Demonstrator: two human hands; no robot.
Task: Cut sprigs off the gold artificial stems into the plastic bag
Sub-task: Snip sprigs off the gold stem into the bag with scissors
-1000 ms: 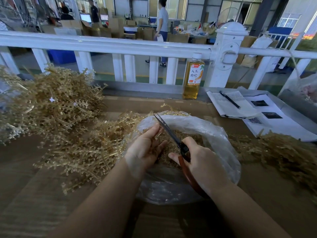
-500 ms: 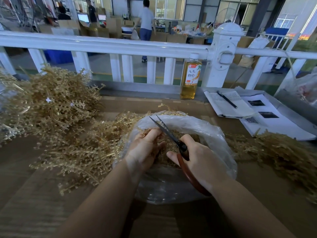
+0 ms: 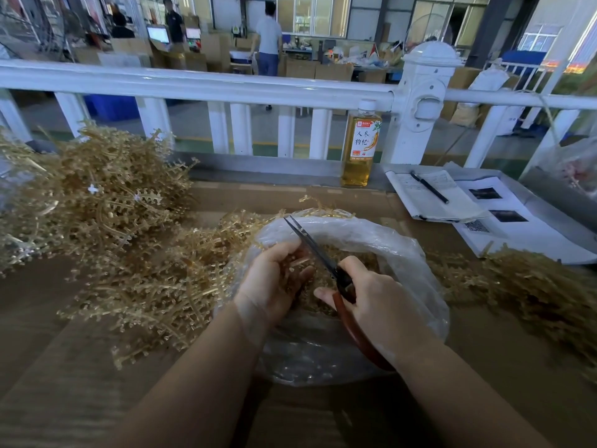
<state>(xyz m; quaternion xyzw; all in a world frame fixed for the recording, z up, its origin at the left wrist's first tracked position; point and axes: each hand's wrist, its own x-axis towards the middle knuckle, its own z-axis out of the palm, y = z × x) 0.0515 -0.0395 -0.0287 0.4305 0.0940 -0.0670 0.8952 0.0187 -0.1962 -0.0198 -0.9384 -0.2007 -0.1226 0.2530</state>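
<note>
Both hands over bag (image 3: 397,250) | my left hand (image 3: 274,286) grips half-hidden sprig (image 3: 295,263) | my right hand (image 3: 378,305) grips scissors (image 3: 318,252), handles mostly covered

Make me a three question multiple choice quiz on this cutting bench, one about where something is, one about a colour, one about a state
1. Where does the bottle stand?
A. by the white railing
B. inside the plastic bag
C. on the papers

2. What colour are the scissors' handles?
A. blue
B. reddish-brown
C. white

3. What is the left hand doing?
A. lying flat on the table
B. holding gold sprigs over the plastic bag
C. gripping the pen

Answers: 1 A, it stands at the railing's foot. 2 B, the handle in the right hand is reddish-brown. 3 B, its fingers curl round the sprigs.
</note>
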